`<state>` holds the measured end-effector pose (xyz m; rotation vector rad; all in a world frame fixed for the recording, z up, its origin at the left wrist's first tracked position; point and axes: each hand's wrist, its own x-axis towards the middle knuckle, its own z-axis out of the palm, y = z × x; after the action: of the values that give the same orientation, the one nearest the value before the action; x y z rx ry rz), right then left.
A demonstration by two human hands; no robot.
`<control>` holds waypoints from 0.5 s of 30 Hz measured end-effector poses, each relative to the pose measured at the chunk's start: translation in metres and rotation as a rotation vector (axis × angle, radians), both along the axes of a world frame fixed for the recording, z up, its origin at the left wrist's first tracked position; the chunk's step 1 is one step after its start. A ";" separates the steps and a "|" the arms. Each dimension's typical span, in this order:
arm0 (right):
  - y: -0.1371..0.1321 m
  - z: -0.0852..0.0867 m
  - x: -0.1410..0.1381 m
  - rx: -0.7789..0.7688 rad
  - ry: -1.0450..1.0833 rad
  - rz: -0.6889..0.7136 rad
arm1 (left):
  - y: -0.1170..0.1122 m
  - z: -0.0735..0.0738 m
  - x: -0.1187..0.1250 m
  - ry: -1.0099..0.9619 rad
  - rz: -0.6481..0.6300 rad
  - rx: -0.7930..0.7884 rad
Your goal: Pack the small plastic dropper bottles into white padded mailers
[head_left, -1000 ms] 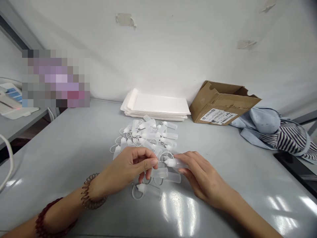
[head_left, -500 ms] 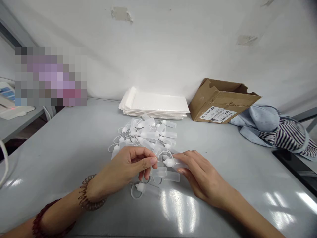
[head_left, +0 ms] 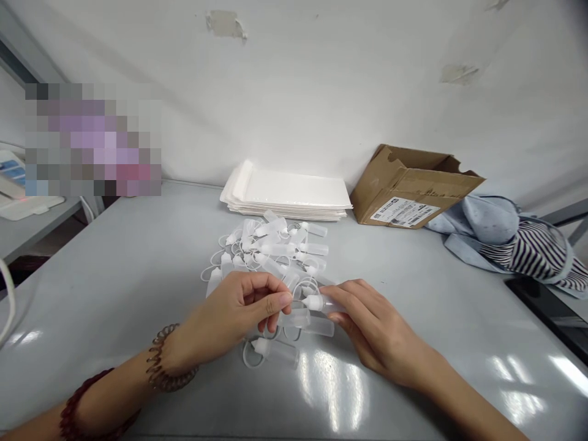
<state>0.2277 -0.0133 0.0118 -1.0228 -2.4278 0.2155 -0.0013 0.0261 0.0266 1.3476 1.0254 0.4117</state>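
Note:
My right hand (head_left: 374, 321) is closed around a small translucent needle-tip squeeze bottle (head_left: 315, 302), its white nozzle pointing left. A thin metal needle runs from the nozzle to the pinched thumb and fingers of my left hand (head_left: 257, 306). The bottle's white strap loops up over the nozzle toward those fingertips, which hide the small cap at its end. Under and behind both hands lies a pile of similar bottles (head_left: 275, 250) with looped straps. One loose bottle (head_left: 281, 353) lies nearest me, its nozzle to the left.
A stack of white padded envelopes (head_left: 294, 191) rests against the wall behind the pile. To its right stands an open cardboard box (head_left: 413, 190), tilted. Blue and striped cloth (head_left: 519, 239) and a black phone-like slab (head_left: 551, 315) lie at the right of the grey table (head_left: 151, 257).
The bottle in my right hand has shifted very slightly, and my left fingertips stay at its needle. Nothing else has visibly moved.

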 end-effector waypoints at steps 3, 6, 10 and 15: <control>-0.001 0.001 -0.001 0.007 -0.020 -0.006 | -0.002 -0.003 0.000 0.017 0.016 0.041; -0.001 0.000 -0.001 0.021 -0.038 -0.016 | -0.002 -0.006 0.001 0.027 0.027 0.070; 0.000 -0.003 -0.001 0.034 -0.058 -0.024 | -0.002 -0.005 0.004 0.064 0.035 0.063; -0.001 -0.004 -0.002 0.055 -0.090 -0.026 | -0.002 -0.005 0.006 0.076 0.035 0.070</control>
<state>0.2260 -0.0141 0.0077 -1.0602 -2.4846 0.0950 0.0043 0.0241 0.0216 1.4188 1.1073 0.4290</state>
